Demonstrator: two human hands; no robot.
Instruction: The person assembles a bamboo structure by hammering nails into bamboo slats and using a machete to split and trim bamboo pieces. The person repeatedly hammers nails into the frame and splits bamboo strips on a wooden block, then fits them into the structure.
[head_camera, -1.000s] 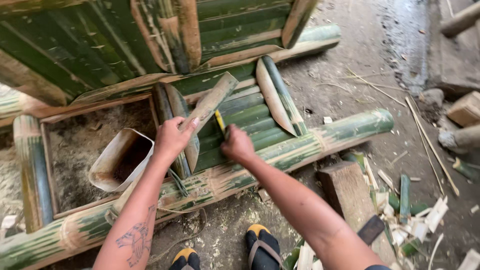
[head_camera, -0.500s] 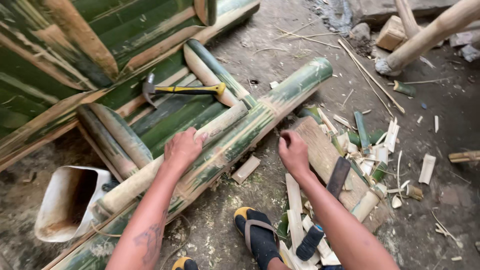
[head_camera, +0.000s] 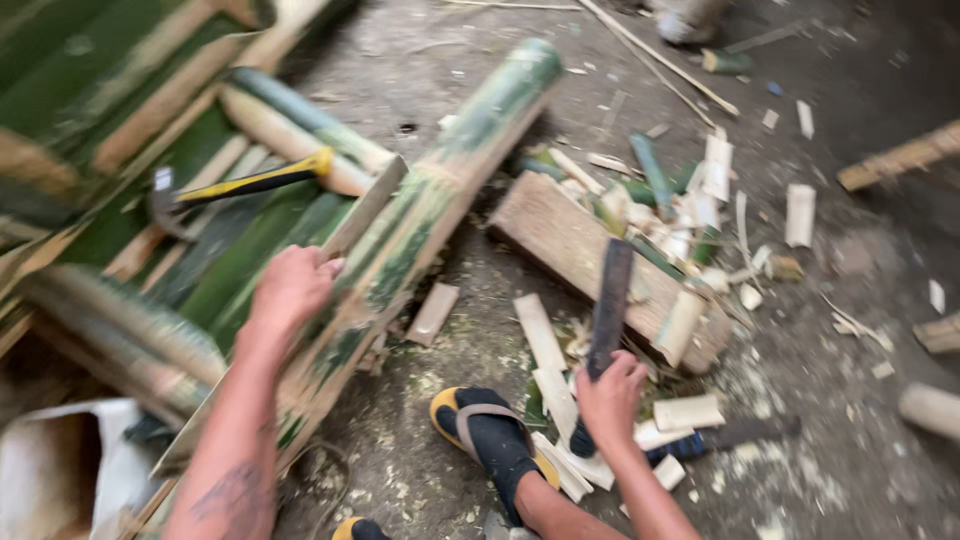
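Right hand (head_camera: 610, 398), low and right of centre, is closed around the handle of a dark blade (head_camera: 610, 306). The blade's long axis runs almost straight up the frame, tip leaning slightly right and lying over a wooden block (head_camera: 560, 240). Left hand (head_camera: 292, 290), left of centre, has its fingers curled over a thin bamboo slat (head_camera: 365, 208) that slants up to the right, pressed beside the big bamboo pole (head_camera: 440, 190). That pole runs from lower left to the upper middle of the frame, its far end pointing up and right. Blade and pole are well apart, the block and scraps between them. A yellow-handled hammer (head_camera: 240, 185) rests on split green bamboo (head_camera: 250, 240) at upper left, head to the left. A foot in a dark sock and yellow sandal (head_camera: 490, 440) stands between the two hands at the bottom. The floor (head_camera: 830, 300) is grey dirt, littered with pale bamboo chips (head_camera: 800, 215) and shavings on the right. A white container (head_camera: 50, 470) sits in the lower left corner, blurred.
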